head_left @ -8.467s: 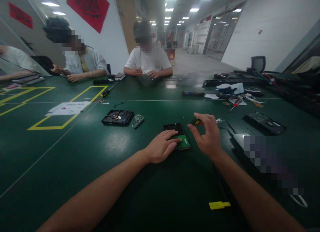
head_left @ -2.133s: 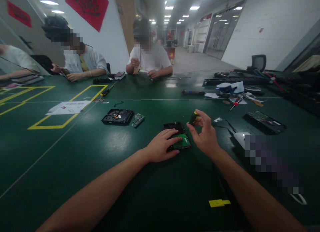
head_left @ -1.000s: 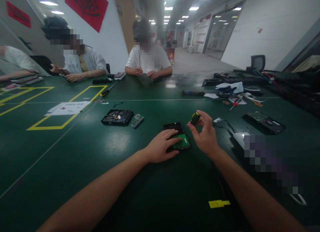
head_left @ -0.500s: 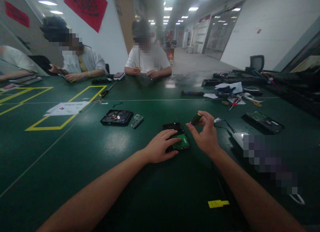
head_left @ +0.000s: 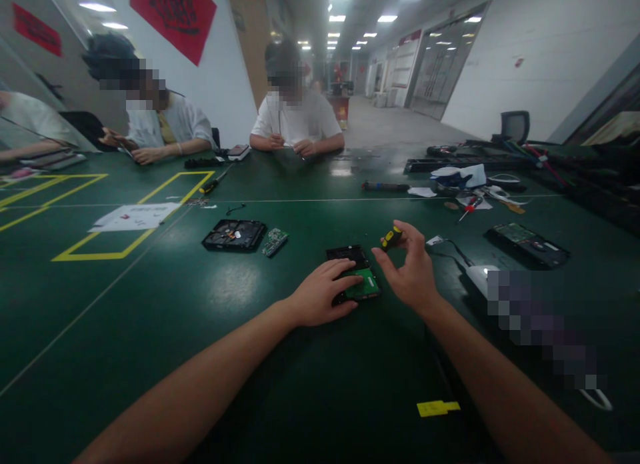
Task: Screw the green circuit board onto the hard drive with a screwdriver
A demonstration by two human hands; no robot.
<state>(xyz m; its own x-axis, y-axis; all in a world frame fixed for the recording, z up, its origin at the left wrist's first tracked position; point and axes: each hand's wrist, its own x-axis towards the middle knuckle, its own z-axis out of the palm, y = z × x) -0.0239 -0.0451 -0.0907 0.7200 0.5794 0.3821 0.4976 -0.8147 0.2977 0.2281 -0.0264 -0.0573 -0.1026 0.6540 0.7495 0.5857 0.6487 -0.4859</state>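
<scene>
A hard drive with a green circuit board (head_left: 367, 287) lies in front of me, with a black part (head_left: 345, 252) at its far end. My left hand (head_left: 323, 291) holds it against the table, fingers across its top and thumb along the near edge. Just right of the drive, my right hand (head_left: 413, 267) is raised, its thumb and fingers closed round the black and yellow handle of a screwdriver (head_left: 392, 237). I cannot make out the screwdriver's shaft or tip against the dark background.
Left on the green table are an opened drive casing (head_left: 234, 235), a loose circuit board (head_left: 275, 242) and paper (head_left: 133, 217). Another hard drive (head_left: 527, 245), a cable (head_left: 455, 249) and a red screwdriver (head_left: 467, 209) lie right. Several people sit opposite; one person's hands (head_left: 303, 147) hold something small.
The screwdriver handle has turned in my right fingers, so more yellow shows. My left hand and the drive have stayed in place.
</scene>
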